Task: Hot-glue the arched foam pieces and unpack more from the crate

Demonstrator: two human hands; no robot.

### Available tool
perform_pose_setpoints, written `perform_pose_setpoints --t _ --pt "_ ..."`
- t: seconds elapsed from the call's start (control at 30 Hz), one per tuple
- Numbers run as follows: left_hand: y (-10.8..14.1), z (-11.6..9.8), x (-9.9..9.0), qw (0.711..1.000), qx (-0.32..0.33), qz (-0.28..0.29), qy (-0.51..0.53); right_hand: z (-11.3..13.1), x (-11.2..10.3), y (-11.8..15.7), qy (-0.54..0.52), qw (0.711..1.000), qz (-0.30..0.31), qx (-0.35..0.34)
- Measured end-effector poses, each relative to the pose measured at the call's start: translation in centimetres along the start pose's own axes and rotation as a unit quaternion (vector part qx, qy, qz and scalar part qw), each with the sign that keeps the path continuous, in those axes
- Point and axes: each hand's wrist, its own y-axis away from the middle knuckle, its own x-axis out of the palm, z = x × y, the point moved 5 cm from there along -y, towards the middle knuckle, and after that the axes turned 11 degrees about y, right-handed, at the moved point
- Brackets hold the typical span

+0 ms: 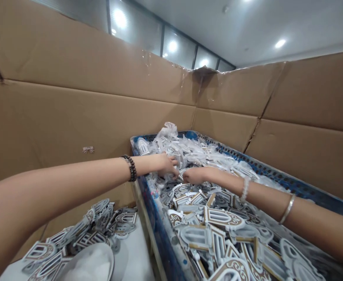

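Note:
My left hand (167,164) reaches into a heap of clear plastic-wrapped pieces (195,154) in a blue perforated tray (291,187). My right hand (195,175) comes in from the other side, its fingertips almost meeting those of my left hand. Both sets of fingers are bent down among the pieces, so I cannot tell whether either hand holds one. Below my right forearm lie loose white arched window-shaped cutouts with brown edges (221,218). A beaded bracelet (131,168) circles my left wrist.
Left of the tray, more cutouts (101,220) lie piled on a white surface (139,249), beside a white bowl (89,265). Tall cardboard sheets (72,117) stand behind the tray and along its far side, with glass panels and ceiling lights above.

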Motion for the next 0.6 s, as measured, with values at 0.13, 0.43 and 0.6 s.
perform_pose_setpoints --t 0.13,0.43,0.6 --pt "0.0 1.0 0.3 0.999 0.002 0.000 0.054 -0.8 -0.6 0.0 -0.009 0.998 -0.039 0.055" --pt "3.6 2.7 -4.2 0.961 0.086 -0.083 0.248 -3.2 -1.6 0.8 -0.093 0.983 -0.143 0.071" --pt "11.0 6.6 -7.7 0.921 0.009 -0.283 0.268 -4.3 -2.6 1.3 -0.098 0.958 -0.246 0.112"
